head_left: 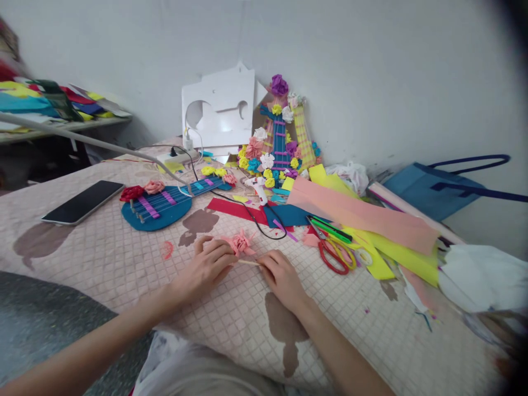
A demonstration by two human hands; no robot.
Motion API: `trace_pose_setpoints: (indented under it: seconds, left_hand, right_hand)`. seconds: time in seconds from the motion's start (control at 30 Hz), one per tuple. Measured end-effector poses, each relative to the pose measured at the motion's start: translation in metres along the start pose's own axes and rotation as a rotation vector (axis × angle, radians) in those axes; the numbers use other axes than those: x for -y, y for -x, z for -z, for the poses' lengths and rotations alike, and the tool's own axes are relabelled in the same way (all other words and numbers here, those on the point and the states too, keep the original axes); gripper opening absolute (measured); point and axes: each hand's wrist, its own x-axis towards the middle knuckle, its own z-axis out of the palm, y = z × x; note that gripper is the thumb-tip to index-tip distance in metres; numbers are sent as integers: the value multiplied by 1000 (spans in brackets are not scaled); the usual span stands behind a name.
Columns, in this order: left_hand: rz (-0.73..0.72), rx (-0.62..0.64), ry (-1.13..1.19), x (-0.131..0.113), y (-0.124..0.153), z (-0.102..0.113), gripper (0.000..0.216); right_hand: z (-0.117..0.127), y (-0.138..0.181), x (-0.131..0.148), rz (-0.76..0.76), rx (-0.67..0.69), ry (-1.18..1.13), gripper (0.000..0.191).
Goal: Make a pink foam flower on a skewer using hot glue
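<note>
Pink in front: has a ruffled flower (pixel 242 243) just beyond the left hand (pixel 212 263) on the bench (pixel 231 324). Pinches a thin pale stick (pixel 249 263) between fingertips, one end in that hand, the other in the right hand (pixel 285 279). Has red-handled scissors (pixel 320 236) to the right, a blue guitar shape (pixel 173 213) to the left.

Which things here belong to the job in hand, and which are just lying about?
In the job:
thin pale stick, at the fingers of the left hand and right hand
pink flower beside it
likely glue gun and scissors, neither held

Probably just lying about:
phone
blue bag
</note>
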Motion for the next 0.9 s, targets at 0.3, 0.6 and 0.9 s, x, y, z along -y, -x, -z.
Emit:
trace_pose_setpoints:
  seconds: [0.3,0.6,0.9]
  left_hand:
    - [2,-14,-16,1,-3,-1,16]
    - [-15,32,-38,0,-4,0,17]
    - [-16,-34,-119,0,-2,-4,18]
  right_hand:
    - [0,0,-1,0,-10,4,14]
    - [1,0,1,-7,4,-7,14]
    - [1,-1,0,3,-10,10,15]
